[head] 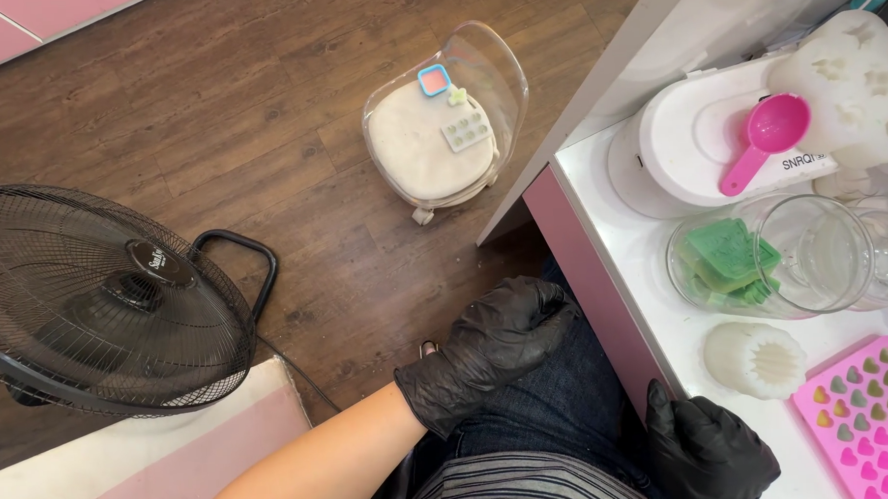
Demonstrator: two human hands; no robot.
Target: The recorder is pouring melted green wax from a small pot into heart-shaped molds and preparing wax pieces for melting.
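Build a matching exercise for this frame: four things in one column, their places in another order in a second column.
Things:
1. pink measuring scoop
2. black fan
3. green silicone moulds
4. left hand

Places:
A. inside a clear jar lying on its side on the counter
B. resting on the person's lap
C. on the white lidded container
D. on the wooden floor, beside the clear chair

Pairs: 1-C, 2-D, 3-A, 4-B
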